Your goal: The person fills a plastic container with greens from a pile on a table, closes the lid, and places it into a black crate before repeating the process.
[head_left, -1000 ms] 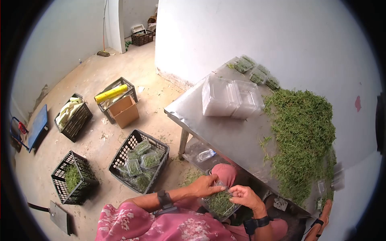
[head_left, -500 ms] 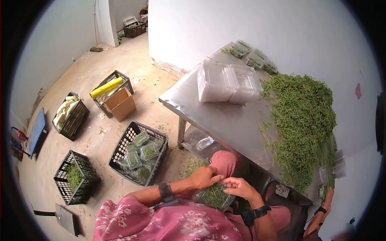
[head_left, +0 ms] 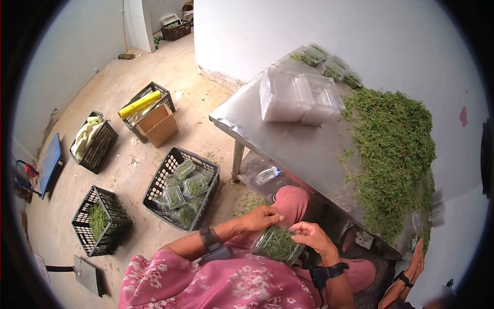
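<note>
Seated beside the steel surface (head_left: 288, 147), a person holds a herb-filled clear pack (head_left: 276, 246) over the lap, left hand (head_left: 262, 219) and right hand (head_left: 311, 238) both pinching its rim. Filled packs (head_left: 194, 185) already lie in a floor crate (head_left: 157, 180). A large herb pile (head_left: 393, 149) and stacked empty packs (head_left: 298, 98) remain.

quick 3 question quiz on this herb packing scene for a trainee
1. True or false: the left hand and the right hand both touch the clear herb container.
2. Where is the stack of empty containers? A floor, B steel table, C crate.
3. Fill in: the black crate nearest the table holds filled ____.
Key: 1 true; 2 B; 3 herb containers.
</note>
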{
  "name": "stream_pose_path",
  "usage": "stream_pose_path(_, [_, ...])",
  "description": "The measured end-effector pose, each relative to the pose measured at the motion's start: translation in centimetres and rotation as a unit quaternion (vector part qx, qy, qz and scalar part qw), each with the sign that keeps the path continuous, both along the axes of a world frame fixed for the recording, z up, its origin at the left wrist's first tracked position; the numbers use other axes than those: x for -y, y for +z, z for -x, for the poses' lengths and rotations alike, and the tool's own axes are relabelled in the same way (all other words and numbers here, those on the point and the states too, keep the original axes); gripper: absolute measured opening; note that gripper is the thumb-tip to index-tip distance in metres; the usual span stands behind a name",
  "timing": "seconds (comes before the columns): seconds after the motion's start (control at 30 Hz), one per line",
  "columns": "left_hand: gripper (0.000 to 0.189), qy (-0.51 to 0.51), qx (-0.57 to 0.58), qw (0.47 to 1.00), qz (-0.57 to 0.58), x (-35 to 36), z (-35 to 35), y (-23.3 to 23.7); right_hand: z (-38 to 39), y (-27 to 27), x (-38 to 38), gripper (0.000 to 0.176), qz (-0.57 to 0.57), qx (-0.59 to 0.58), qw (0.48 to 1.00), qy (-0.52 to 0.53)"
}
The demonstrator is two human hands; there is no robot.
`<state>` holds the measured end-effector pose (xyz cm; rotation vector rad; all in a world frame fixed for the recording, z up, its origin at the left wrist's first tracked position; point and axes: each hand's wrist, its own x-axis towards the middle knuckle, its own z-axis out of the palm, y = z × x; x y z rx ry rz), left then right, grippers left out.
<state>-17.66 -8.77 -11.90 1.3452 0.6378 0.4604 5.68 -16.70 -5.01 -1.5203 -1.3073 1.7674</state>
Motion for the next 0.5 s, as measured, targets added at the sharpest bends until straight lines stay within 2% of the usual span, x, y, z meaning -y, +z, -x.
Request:
stream_pose_path(0.1, [0.033,-0.005,0.005,1.000,0.027,0.0,0.4,-0.3,0.0,-0.6,-0.1,0.033,0.010,-0.012,1.000,-0.013])
stream_pose_path(0.2, [0.033,0.017,-0.017,1.000,0.014,0.2,0.4,0.4,-0.3,-1.4,-0.2,0.033,0.012,-0.010,1.000,-0.013])
stream_pose_path(0.4, [0.030,-0.004,-0.048,0.997,-0.056,0.0,0.5,1.2,-0.7,-1.3,-0.2,0.032,0.027,-0.032,0.999,-0.023])
stream_pose_path(0.5, [0.030,0.007,-0.027,0.998,-0.057,0.2,0.3,0.4,-1.0,-1.2,-0.2,0.030,0.017,-0.018,0.999,-0.021])
